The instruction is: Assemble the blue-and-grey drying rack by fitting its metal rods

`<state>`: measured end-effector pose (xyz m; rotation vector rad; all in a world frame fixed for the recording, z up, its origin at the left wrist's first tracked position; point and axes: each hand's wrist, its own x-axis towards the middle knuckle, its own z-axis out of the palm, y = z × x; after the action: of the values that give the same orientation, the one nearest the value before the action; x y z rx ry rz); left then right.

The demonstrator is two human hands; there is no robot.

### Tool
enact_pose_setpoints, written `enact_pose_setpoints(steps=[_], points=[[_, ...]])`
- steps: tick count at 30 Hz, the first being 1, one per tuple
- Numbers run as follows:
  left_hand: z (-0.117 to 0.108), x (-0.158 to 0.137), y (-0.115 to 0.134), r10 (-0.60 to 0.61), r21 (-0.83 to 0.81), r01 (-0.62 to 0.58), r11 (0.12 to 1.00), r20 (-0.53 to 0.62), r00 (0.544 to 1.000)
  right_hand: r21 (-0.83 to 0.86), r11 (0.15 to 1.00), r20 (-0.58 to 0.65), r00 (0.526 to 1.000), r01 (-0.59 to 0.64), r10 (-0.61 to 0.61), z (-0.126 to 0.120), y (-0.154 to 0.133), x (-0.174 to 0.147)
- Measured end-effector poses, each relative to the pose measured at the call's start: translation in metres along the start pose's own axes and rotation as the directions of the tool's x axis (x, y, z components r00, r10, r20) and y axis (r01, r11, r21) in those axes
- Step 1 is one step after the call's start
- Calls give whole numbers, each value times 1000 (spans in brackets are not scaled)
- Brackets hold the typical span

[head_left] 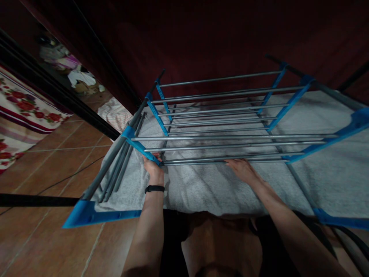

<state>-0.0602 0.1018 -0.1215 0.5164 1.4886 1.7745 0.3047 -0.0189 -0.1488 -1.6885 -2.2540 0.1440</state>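
Note:
A drying rack with several metal rods (201, 137) and blue plastic brackets lies on a grey cloth in front of me. My left hand (152, 166), with a black band on the wrist, is closed round the lower end of the left blue bracket (141, 149); its fingertips show behind the plastic. My right hand (238, 168) rests on the lowest front rod (196, 162), fingers curled over it near the middle. The fingers' undersides are hidden.
Loose grey tubes (117, 169) lie at the left on the grey cloth (198, 188). A blue corner piece (83, 213) sticks out over the tiled floor (57, 169). Behind the rack stands a dark red surface (216, 42). A floral cloth (27, 105) hangs at far left.

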Motion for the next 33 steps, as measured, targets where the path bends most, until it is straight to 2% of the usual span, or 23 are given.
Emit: enact_pose_setpoints(steps=[14, 27, 33], points=[[0, 0, 0, -2, 5, 2, 1000, 6, 1000, -15, 1000, 0, 1000, 9, -9, 1, 3, 1], [0, 1, -1, 15, 25, -15, 1000, -3, 1000, 62, 996, -25, 997, -67, 69, 5, 1, 4], [3, 2, 2, -29, 24, 29, 999, 0, 1000, 91, 988, 19, 992, -126, 125, -2, -7, 7]])
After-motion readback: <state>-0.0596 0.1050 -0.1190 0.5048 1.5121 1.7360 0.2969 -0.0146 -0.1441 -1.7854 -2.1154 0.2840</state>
